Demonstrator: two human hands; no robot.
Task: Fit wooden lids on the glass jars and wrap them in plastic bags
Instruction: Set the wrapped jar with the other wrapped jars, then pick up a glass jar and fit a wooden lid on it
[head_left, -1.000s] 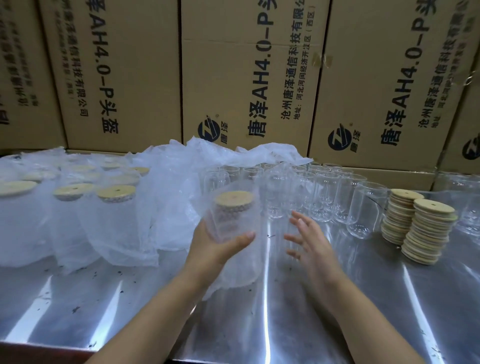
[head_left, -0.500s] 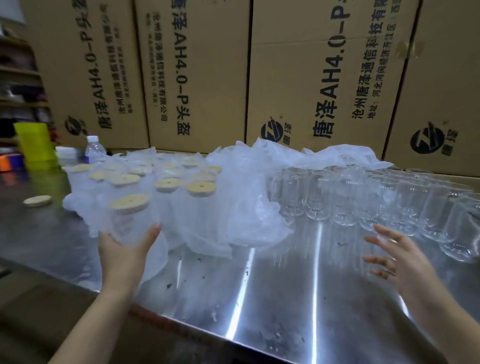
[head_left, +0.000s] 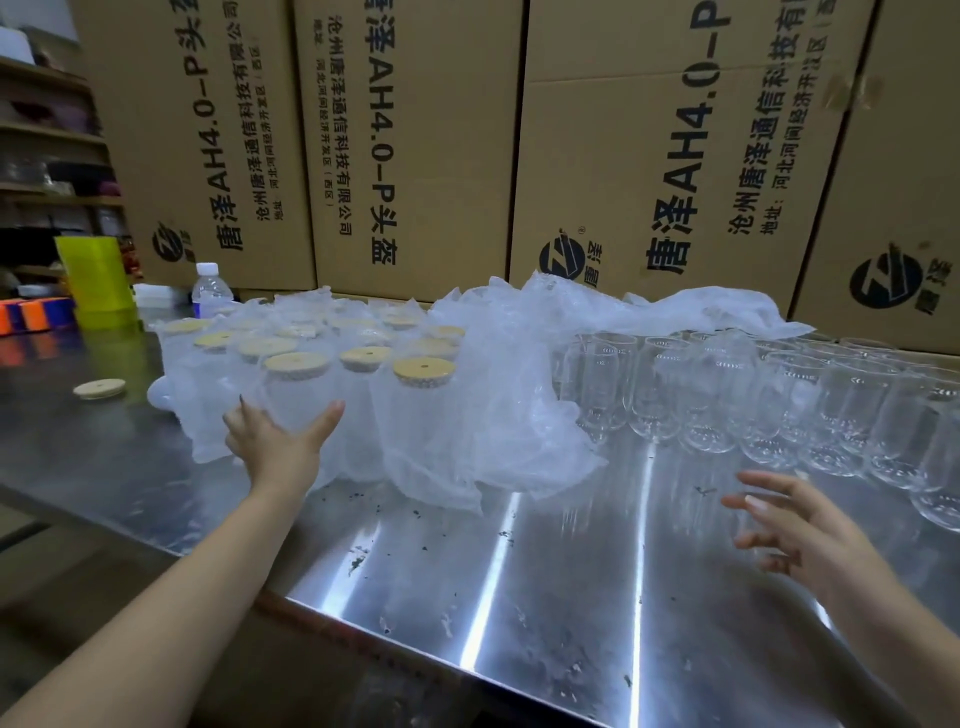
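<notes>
Seat the bagged jar (head_left: 296, 395) upright on the desk (head_left: 519, 597) beside the other wrapped jars (head_left: 423, 410), steadying with the flat, splayed left hand (head_left: 278, 447); send the empty, loose-fingered right hand (head_left: 800, 535) gently toward the bare jars (head_left: 727, 395).

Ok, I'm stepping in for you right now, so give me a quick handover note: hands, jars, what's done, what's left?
Left hand: open, fingers spread against the front wrapped jar, at the near edge of the wrapped jars.
Right hand: open, holding nothing, above the table near the bare jars.
Done: the batch at left is lidded and bagged.
Left: the rows of bare jars at right need lids and bags.
One loose lid lies far left; plastic bags heap between the two groups.
</notes>
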